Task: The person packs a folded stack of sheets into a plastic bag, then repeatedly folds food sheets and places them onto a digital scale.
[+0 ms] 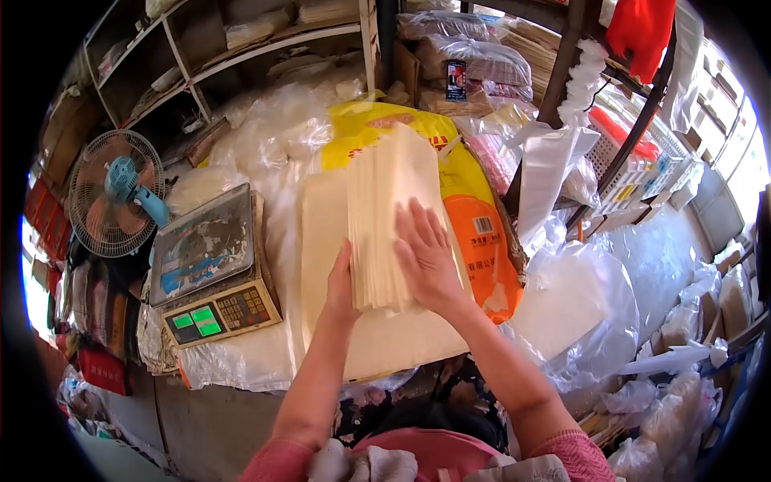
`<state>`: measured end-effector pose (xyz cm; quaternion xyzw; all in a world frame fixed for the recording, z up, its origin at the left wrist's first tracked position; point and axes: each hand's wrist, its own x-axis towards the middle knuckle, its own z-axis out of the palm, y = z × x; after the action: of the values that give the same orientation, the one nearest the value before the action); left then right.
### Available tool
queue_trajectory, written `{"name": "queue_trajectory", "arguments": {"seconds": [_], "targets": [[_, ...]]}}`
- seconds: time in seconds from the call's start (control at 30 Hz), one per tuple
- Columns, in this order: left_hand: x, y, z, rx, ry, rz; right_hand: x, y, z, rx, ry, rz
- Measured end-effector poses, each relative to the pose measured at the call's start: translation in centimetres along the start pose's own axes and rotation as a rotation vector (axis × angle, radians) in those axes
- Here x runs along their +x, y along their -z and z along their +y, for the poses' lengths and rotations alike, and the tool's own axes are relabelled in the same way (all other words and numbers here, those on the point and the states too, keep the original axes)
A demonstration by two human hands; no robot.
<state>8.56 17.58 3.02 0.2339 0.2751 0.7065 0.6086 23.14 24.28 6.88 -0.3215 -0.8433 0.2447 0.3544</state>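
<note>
A thick stack of pale cream sheets [375,225] stands out at the middle of the work surface, its layered edges showing. My left hand [342,279] rests against the stack's left side near its lower end, fingers held together. On the stack's right side lies my right hand [426,261], flat with the fingers spread and slightly blurred. Beneath the stack is a wide cream sheet or board [321,217]. Behind it spreads a yellow and orange printed bag [474,217].
A scale [213,265] with green displays sits left, beside a fan [120,189]. Clear plastic bags [281,128] lie behind under shelves [273,40]. A phone [456,79] leans on wrapped packs at the back. Plastic sheeting [578,305] and white baskets [626,149] are right.
</note>
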Motion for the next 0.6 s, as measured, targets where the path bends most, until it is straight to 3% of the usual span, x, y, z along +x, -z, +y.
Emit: {"name": "queue_trajectory", "arguments": {"seconds": [0.07, 0.1, 0.2, 0.23, 0.33, 0.37, 0.43, 0.5, 0.53, 0.57, 0.6], "targets": [[2.0, 1.9, -3.0, -0.283, -0.083, -0.063, 1.3, -0.6, -2.0, -0.279, 0.049, -0.038], [2.3, 2.0, -4.4, -0.207, -0.106, 0.143, 1.6, -1.2, -2.2, -0.366, 0.038, -0.106], [2.8, 4.0, -6.0, -0.203, 0.028, 0.368, 2.0, -3.9, -0.6, -0.431, -0.053, -0.177], [2.5, 4.1, -5.3, -0.088, 0.063, 0.449, 2.0, -3.8, -0.7, -0.415, -0.063, -0.176], [-0.5, 5.1, -2.9, 0.798, 0.054, 0.511, 1.9, -3.6, -0.2, -0.364, -0.001, -0.169], [-1.3, 6.1, -2.7, 1.126, -0.161, 0.533, 1.8, -3.3, 0.1, -0.350, 0.033, -0.163], [-2.8, 8.2, -3.2, 1.751, -0.627, 0.555, 1.7, -1.1, -1.3, 0.051, -0.014, -0.104], [-4.0, 8.8, -3.9, 2.038, -0.448, 0.544, 1.1, 2.1, -5.3, 0.321, 0.070, 0.005], [-4.3, 8.9, -4.1, 2.178, -0.347, 0.530, 0.4, 3.9, -7.6, 0.587, 0.002, -0.139], [-4.9, 7.4, -3.6, 2.023, -0.270, 0.500, -0.4, 5.8, -9.9, 0.850, -0.069, -0.285], [-5.9, 4.7, -2.6, 1.867, -0.196, 0.468, -1.1, 7.9, -12.4, 1.003, 0.007, -0.376]]}}
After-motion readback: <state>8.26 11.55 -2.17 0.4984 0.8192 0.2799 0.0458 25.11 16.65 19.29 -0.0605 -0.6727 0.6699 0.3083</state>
